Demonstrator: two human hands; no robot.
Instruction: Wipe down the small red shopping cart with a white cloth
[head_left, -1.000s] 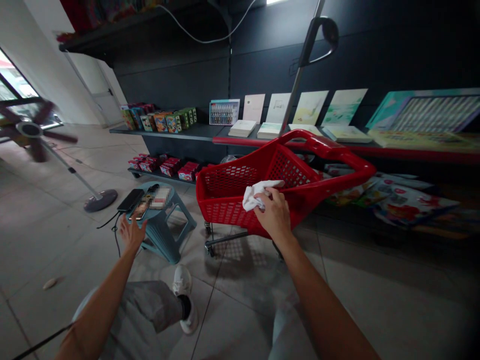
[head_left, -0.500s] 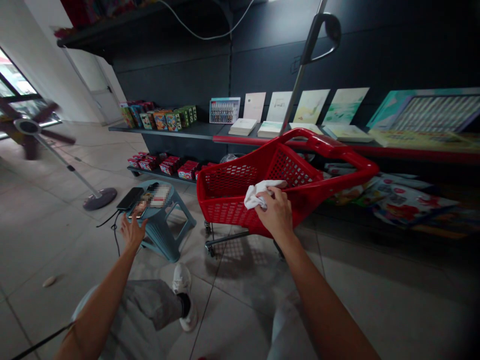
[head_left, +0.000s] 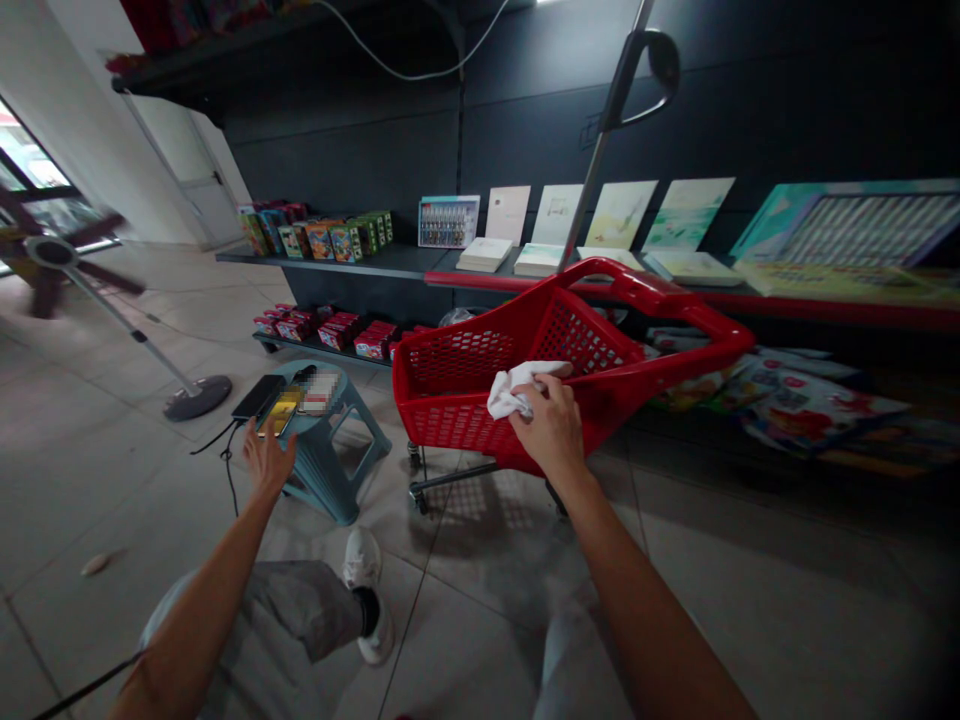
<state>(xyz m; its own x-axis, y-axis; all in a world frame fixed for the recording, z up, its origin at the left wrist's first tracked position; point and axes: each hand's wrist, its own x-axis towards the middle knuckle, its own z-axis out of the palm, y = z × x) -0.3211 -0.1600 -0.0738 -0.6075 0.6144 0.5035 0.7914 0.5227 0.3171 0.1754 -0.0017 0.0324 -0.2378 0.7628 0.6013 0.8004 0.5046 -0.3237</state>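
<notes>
A white cloth (head_left: 511, 393) is bunched in my right hand (head_left: 553, 422), which presses it against the upper rim of a red plastic shopping cart (head_left: 450, 420). My left hand (head_left: 268, 455) is beside a blue-grey plastic stool (head_left: 330, 455), its fingers spread at the near edge of a phone (head_left: 280, 414) with a lit yellow screen. Whether a fingertip touches the phone I cannot tell. A black power bank or similar flat device (head_left: 259, 397) lies on the stool beside the phone, with a cable hanging from it.
Behind the cart, a dark shelf (head_left: 405, 260) carries books (head_left: 486, 253), small colourful boxes (head_left: 319, 241) and packets (head_left: 810, 400). A pole with a black handle (head_left: 611, 90) rises behind the cart. At left stands a pedestal fan (head_left: 199, 397). My shoe (head_left: 364, 560) is near the stool.
The phone's screen has turned from a picture to mostly yellow. Both hands stay almost where they were, the cloth still held on the cart's rim.
</notes>
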